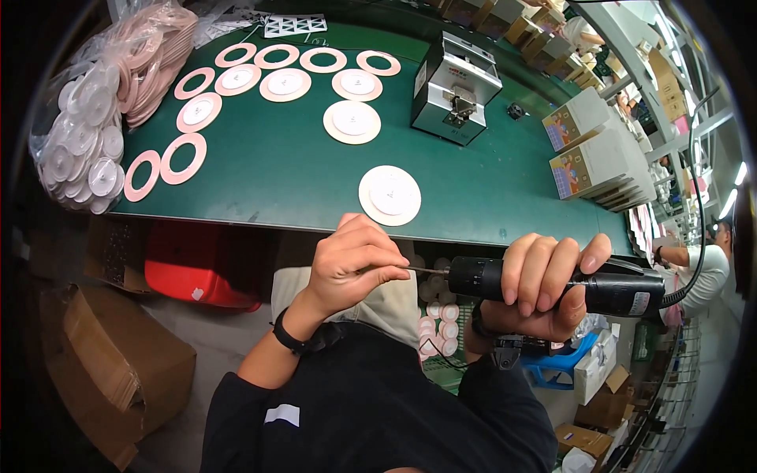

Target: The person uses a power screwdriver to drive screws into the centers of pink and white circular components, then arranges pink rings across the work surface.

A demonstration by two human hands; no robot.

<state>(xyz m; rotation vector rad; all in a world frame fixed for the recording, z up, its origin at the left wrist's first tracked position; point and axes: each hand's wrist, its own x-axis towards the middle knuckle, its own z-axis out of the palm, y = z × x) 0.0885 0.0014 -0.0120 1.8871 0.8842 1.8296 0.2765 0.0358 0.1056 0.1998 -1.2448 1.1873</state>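
My right hand (pixel 544 276) is wrapped round a black corded electric screwdriver (pixel 477 277), held level in front of my body by the table's near edge. From its nose a thin metal bit (pixel 430 270) points left. The fingers of my left hand (pixel 355 256) pinch the bit's far end, hiding its tip. Just beyond my left hand, a pale round disc with a raised white centre (pixel 389 195) lies at the table's edge. Farther back are similar discs (pixel 352 122) and flat pink rings (pixel 184 158) with open middles.
On the green table (pixel 284 173) stands a silver-and-black screw feeder (pixel 453 91). Clear bags of white discs (pixel 83 150) and pink rings (pixel 158 59) crowd the left. Upright printed boxes (pixel 591 158) stand right. Below are a red stool (pixel 201 264), a cardboard box (pixel 118 370) and a blue stool (pixel 560 363).
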